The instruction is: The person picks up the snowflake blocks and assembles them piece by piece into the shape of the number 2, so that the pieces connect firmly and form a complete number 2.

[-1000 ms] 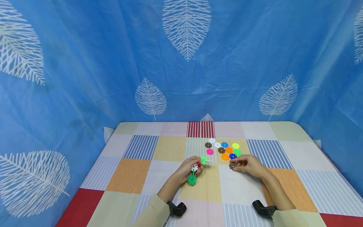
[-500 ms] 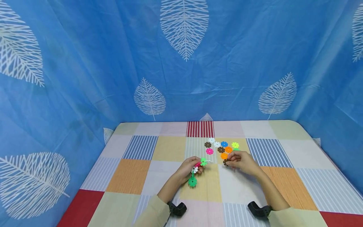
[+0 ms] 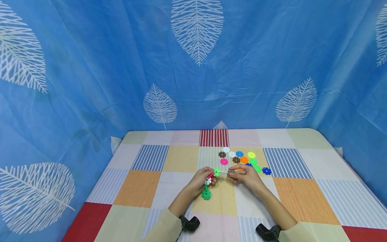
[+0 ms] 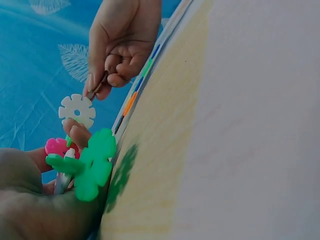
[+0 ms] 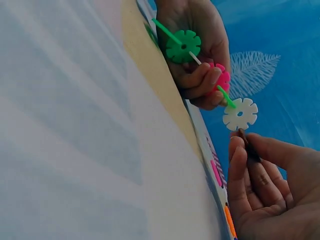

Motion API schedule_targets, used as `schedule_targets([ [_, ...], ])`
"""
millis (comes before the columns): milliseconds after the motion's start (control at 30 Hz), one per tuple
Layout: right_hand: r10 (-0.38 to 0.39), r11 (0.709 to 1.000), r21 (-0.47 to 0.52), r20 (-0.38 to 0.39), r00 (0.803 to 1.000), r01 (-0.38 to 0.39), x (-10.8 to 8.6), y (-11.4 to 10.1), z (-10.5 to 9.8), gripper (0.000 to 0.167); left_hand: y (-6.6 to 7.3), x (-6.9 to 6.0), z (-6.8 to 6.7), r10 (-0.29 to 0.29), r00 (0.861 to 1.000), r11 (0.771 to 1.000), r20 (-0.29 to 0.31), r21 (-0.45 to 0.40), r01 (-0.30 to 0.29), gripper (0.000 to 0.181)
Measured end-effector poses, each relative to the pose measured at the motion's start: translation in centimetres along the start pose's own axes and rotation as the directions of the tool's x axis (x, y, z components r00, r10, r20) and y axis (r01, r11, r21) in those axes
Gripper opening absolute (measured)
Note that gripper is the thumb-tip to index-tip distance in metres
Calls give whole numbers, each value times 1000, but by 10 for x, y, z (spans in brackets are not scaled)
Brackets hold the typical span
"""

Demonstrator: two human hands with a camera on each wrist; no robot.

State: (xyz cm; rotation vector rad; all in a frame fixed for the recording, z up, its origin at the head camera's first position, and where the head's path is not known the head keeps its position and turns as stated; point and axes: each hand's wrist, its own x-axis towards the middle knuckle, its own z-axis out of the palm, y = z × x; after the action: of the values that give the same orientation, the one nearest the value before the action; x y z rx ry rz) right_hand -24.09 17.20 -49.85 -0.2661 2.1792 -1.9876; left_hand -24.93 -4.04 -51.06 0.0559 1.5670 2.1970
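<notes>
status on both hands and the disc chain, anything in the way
Left hand gripping disc chain. Right hand pinching brown disc, edge at chain's white end disc, slotted or not unclear. Nothing seen between; loose discs lie near right hand.

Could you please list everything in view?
Loose discs: thirteen visible, two each white, brown, orange, dark blue, green, one each pink, light blue, yellow, on table cover
Disc chain: one, green, white, pink, above table cover
Held disc: one, brown, at disc chain's white end
Table cover: one, multicoloured patchwork, beneath discs
Backdrop: one, blue with white leaves, behind table cover
Wrist devices: two, black, near sleeves
Sleeves: two, beige, low in head view
Left hand: one, gripping chain
Right hand: one, pinching held disc
</notes>
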Motion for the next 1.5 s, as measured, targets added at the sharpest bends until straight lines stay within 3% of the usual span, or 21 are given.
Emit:
schedule_targets([
  [233, 17, 1000, 12, -30, 999, -16, 1, 3, 2, 40, -2, 1, 1, 19, 999, 1000, -30, 24, -19, 11],
  [667, 25, 1000, -10, 24, 999, -25, 0, 4, 3, 40, -3, 0, 2, 55, 998, 998, -28, 40, -54, 12],
  [1000, 38, 999, -34, -27, 999, -39, -1, 3, 6, 35, 0, -3, 4, 72, 997, 994, -34, 83, -69, 10],
  [1167, 24, 999, -49, 2, 1000, -24, -2, 3, 7, 37, -2, -3, 5, 102, 994, 988, -26, 117, -98, 12],
  [1500, -23, 999, -36, -13, 1000, 22, -3, 8, 10, 33, -3, -3, 3, 135, 991, 970, -6, 204, -131, 18],
])
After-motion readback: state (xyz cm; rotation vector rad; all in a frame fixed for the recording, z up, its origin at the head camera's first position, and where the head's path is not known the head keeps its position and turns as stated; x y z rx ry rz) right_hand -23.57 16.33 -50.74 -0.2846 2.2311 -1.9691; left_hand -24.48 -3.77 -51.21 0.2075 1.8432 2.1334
